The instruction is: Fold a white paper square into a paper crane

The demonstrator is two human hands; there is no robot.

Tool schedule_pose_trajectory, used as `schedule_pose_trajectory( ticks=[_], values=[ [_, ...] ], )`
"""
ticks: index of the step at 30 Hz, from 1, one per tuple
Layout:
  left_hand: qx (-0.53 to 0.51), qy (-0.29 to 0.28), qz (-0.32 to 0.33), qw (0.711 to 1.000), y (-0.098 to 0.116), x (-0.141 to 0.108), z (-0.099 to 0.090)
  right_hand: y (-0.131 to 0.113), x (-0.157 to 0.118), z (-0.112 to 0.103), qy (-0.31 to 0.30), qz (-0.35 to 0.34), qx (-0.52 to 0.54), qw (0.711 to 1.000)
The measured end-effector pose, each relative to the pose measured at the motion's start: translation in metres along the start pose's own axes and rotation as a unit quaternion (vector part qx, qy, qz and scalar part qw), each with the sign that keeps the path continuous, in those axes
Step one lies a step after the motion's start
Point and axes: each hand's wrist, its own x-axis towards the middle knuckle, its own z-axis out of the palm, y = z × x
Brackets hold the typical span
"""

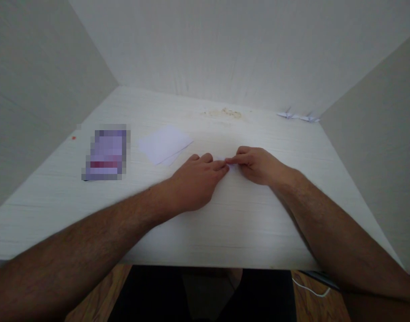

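On the white table (198, 237), my left hand (198, 181) and my right hand (258, 164) meet near the middle, their fingertips close together. Between and under the fingertips shows a small piece of white paper (230, 166), mostly hidden. My left hand is closed, its fingers pressing on the paper. The right hand is curled, with its index finger pointing left onto the same paper. Beyond my left hand lie several loose white paper sheets (166, 142), overlapping and flat.
A blurred purple rectangular object (107, 152) lies at the left. An orange speck (73, 138) sits near the left wall. Folded white paper pieces (288, 115) stand by the back wall at the right. Walls enclose three sides; a white cable (312, 291) hangs below the front edge.
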Motion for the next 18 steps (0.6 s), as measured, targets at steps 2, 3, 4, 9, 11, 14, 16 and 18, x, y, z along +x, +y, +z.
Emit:
schedule_pose_trajectory(
  ticks=[2, 3, 4, 9, 11, 14, 16, 18],
  values=[
    [0.003, -0.004, -0.004, 1.000, 0.000, 0.000, -0.001, 0.000, -0.002, -0.006, -0.020, -0.009, 0.001, 1.000],
    [0.004, -0.007, -0.005, 1.000, 0.001, 0.000, -0.002, -0.001, -0.003, -0.008, -0.030, -0.014, -0.001, 0.999],
    [0.004, -0.009, -0.006, 1.000, 0.001, 0.001, -0.002, -0.001, -0.004, -0.011, -0.037, -0.020, -0.004, 0.999],
    [0.011, -0.006, 0.001, 1.000, 0.002, 0.000, -0.002, -0.001, -0.010, -0.013, -0.033, -0.012, -0.019, 0.999],
    [0.013, -0.005, 0.004, 1.000, 0.002, 0.000, -0.001, -0.002, -0.011, -0.011, -0.027, -0.001, -0.025, 0.999],
    [0.011, -0.004, 0.007, 1.000, 0.002, 0.001, -0.002, -0.003, -0.011, -0.010, -0.018, 0.003, -0.039, 0.999],
    [0.007, -0.006, 0.009, 1.000, 0.002, 0.001, -0.002, -0.004, -0.008, -0.008, -0.021, 0.000, -0.042, 0.999],
    [0.002, -0.007, 0.011, 1.000, 0.002, 0.002, -0.003, -0.004, -0.003, -0.006, -0.027, -0.001, -0.045, 0.999]
  ],
)
